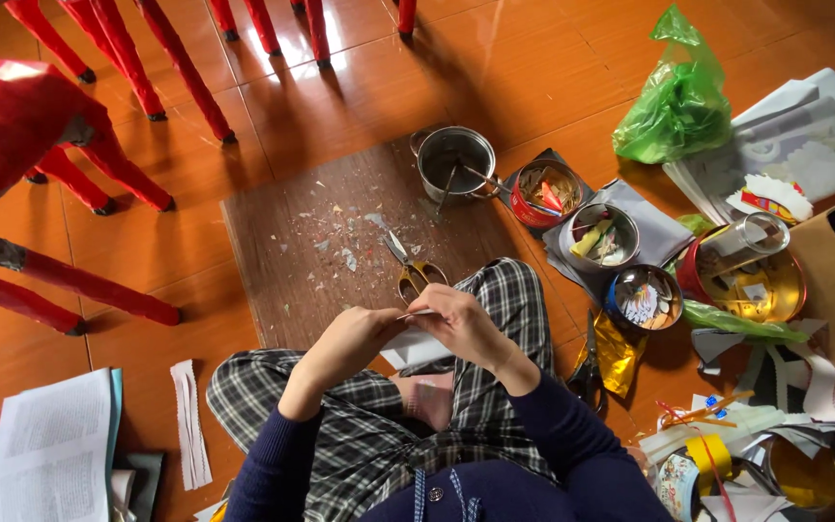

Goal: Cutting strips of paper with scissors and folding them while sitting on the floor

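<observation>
Two hands: left hand (345, 343) and right hand (461, 324) brought together above the lap, fingertips meeting on a white paper piece (417, 314).
Grip, left: fingers curled, pinching the near edge of the paper piece; closed on it, by the look of it.
Grip, right: thumb and forefinger pressed on the far side of the same piece; closed on it too.
Where the piece is: in the air between both hands, over the checked trousers (495, 290), just short of the wooden board (292, 242).
Handling, judged: very light, thin, limp; bends and creases at a touch, tears under a sideways pull; not slippery, not breakable.
Where to hold, judged: at two opposite edges with fingertip pinches, close to the fold line, kept taut but not stretched.
Nearest tool: yellow-handled scissors (413, 271) lying on the board, blades pointing away, just beyond the hands, untouched.
On the board: small paper scraps (340, 246) scattered loosely.
Further off: steel pot (454, 159) at the far board edge; round tins (599, 235) of cuttings to the right; green plastic bag (678, 101) beyond them.
Left side: red chair legs (99, 155) on the tiled floor; white paper strip (188, 420) beside the knee.
</observation>
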